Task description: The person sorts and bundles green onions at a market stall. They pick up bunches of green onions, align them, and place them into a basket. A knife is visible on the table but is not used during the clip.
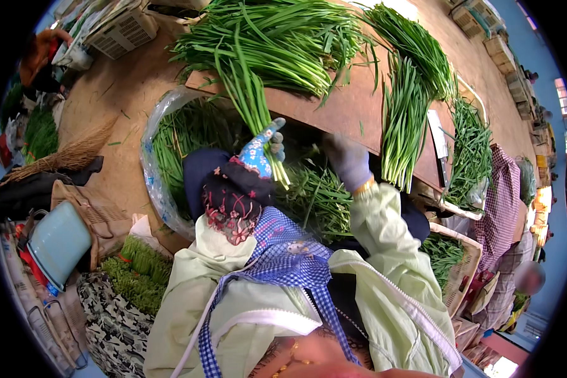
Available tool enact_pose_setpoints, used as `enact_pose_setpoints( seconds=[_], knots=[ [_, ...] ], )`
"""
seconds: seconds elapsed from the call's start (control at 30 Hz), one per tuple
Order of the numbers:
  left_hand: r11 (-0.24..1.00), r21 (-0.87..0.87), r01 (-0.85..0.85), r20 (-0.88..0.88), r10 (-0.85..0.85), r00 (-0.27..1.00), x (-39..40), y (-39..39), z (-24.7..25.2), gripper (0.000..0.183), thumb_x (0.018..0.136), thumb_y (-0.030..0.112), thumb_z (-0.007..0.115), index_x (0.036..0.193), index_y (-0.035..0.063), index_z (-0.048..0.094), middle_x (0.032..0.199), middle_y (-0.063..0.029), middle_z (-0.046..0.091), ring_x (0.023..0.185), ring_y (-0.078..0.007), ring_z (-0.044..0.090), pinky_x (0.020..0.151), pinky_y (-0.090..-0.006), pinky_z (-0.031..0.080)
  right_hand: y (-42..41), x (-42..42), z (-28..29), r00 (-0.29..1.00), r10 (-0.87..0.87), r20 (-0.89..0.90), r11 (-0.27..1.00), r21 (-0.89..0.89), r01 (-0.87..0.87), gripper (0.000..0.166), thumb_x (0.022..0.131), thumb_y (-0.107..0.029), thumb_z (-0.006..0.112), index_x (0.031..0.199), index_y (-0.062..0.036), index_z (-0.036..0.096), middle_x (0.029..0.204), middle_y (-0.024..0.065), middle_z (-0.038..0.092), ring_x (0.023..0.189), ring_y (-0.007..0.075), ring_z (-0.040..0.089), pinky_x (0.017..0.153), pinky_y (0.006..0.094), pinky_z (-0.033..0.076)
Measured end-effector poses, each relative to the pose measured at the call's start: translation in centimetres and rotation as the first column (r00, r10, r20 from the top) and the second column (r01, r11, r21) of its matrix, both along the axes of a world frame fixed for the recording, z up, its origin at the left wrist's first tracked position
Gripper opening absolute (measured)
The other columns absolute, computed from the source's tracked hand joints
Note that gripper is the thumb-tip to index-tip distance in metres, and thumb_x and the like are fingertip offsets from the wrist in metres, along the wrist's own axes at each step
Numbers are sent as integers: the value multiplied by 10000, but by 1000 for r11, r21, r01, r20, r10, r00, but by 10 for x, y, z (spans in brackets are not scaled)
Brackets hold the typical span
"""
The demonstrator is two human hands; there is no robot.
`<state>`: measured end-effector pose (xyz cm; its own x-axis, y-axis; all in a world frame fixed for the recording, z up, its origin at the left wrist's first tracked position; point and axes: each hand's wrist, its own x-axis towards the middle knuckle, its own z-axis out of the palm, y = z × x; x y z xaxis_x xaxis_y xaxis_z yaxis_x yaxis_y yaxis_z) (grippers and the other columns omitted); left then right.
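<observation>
In my left hand point(261, 147), gloved in blue floral cloth, is a small bunch of garlic chives point(250, 101). Its pale stem ends point down towards my lap, and its leaves reach up over the edge of the wooden board point(330, 115). A large pile of garlic chives point(274, 47) lies on the board's far side. My right hand point(347, 158), in a greyish glove, is blurred beside the board's near edge; whether it holds anything cannot be made out. Beneath both hands are loose green leaves point(316, 203). A neater chive bundle point(404, 123) rests on the board to the right.
A cleaver point(437, 141) lies on the board's right side, near a crate of cut leaves point(470, 156). Left of me are a plastic-lined tub point(151, 141), a straw broom point(71, 153) and a blue stool seat point(59, 241). Another person point(42, 61) is at far left.
</observation>
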<state>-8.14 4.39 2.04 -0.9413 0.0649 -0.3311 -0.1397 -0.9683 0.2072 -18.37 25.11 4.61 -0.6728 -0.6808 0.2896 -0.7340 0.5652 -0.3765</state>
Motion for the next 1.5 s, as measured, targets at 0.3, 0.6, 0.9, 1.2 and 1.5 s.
enact_pose_setpoints(
  seconds=[0.3, 0.6, 0.9, 1.2, 1.5],
  knots=[
    [854, -235, -464, -273, 400, 875, -3, -37, 64, 311, 855, 145, 535, 1157, 91, 484, 698, 20, 516, 543, -104, 452, 510, -261, 402, -117, -91, -7, 945, -92, -313, 980, 139, 141, 75, 735, -175, 577, 750, -102, 566, 751, 111, 576, 720, 281, 582, 600, 387, 454],
    [925, -288, -249, 270, 328, 905, -68, -19, -24, 119, 787, 172, 646, 860, 84, 614, 628, -7, 529, 513, -129, 486, 453, -290, 414, -92, -11, 4, 995, -45, -93, 982, -189, 27, 134, 686, -166, 612, 799, -103, 577, 693, 100, 569, 664, 294, 567, 600, 399, 437],
    [889, -351, -295, 295, 404, 866, -59, -22, -20, 167, 797, 141, 627, 938, 54, 610, 661, -13, 525, 528, -132, 475, 497, -307, 428, -80, -4, -18, 999, 22, -42, 996, 88, -18, 94, 690, -160, 600, 746, -112, 541, 648, 103, 556, 649, 294, 567, 551, 397, 440],
    [888, -115, -445, 219, 460, 861, -61, -38, -3, 216, 832, 84, 483, 1035, 28, 536, 901, -132, 585, 832, -290, 571, 763, -442, 479, -27, -16, 9, 895, 214, 392, 950, 132, -284, 197, 740, -294, 598, 761, -98, 587, 709, 122, 583, 670, 329, 574, 597, 381, 470],
    [854, -133, -503, 175, 520, 836, -54, -45, -9, 164, 839, 59, 492, 998, 47, 533, 786, -71, 552, 611, -192, 494, 571, -332, 409, -164, -48, -28, 999, 31, -10, 985, 170, -29, 250, 781, -332, 561, 860, -97, 537, 771, 118, 602, 730, 320, 590, 607, 420, 465]
  ],
)
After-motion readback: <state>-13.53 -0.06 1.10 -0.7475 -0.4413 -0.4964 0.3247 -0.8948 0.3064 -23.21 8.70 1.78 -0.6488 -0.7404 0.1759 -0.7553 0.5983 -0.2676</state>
